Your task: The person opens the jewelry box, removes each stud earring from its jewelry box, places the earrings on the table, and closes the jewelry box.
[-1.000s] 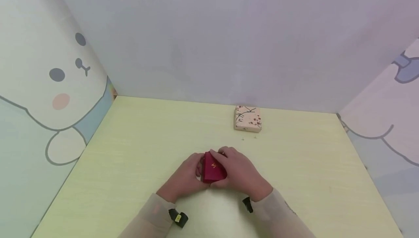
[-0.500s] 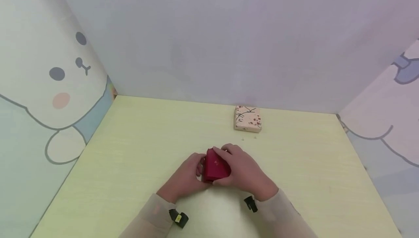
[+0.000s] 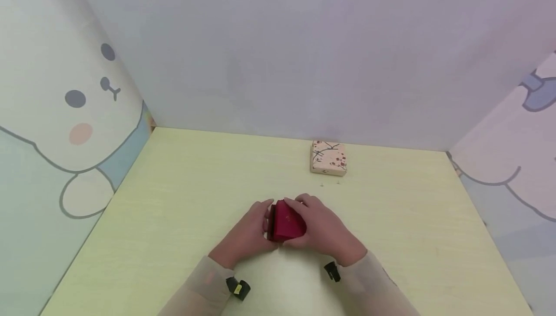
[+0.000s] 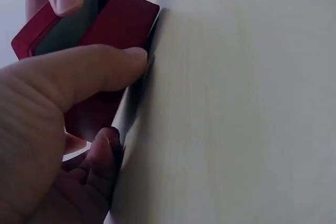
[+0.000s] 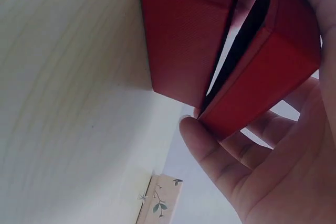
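Between both hands is a small red jewellery box (image 3: 290, 222) with a gold mark on its lid, partly open. Its lid (image 5: 262, 77) tilts away from the base (image 5: 184, 40), and the two halves meet along one edge. My left hand (image 3: 246, 235) grips the base, its thumb lying across the red side in the left wrist view. The right hand (image 3: 323, 229) holds the lid, fingers and thumb curled round its sides. A dark lining shows in the gap, but the box's contents are hidden.
A flat pale box (image 3: 328, 158) with a blossom-branch print lies farther back on the pale yellow table (image 3: 195, 176). Two tiny studs, one stud (image 3: 322, 185) and another stud (image 3: 339, 183), lie just before it. A grey wall (image 3: 278, 55) stands behind.
The lid has tilted to the right with the right hand, and a dark gap now shows along its left side. The left fingers have shifted slightly at the base; the printed box stays put.
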The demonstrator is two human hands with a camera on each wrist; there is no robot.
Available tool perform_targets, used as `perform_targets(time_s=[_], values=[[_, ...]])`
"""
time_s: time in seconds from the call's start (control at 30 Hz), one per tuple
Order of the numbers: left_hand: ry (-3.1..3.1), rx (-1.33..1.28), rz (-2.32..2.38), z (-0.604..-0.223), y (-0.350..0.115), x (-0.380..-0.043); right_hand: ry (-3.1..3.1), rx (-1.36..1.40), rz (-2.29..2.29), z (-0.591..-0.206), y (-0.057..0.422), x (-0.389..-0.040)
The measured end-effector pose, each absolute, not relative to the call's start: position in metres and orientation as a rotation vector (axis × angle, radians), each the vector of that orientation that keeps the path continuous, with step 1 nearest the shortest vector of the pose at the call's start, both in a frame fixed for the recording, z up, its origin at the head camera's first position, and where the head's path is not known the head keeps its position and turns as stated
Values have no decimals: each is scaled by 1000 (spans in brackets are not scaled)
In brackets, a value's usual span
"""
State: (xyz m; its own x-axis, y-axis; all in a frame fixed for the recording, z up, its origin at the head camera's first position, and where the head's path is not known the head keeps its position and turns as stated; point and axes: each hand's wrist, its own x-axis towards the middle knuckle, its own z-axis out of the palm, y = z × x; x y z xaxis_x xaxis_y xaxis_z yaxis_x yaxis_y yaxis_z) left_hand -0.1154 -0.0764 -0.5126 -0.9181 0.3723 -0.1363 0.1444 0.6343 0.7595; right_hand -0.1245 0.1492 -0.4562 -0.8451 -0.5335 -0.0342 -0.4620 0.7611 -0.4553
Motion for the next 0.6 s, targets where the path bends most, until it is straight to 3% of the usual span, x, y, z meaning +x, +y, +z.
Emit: perform_targets(time_s=[0.6], values=[[2576,399,1156,-509,-78,-114,2851,-800,-667,-455,150,-128]])
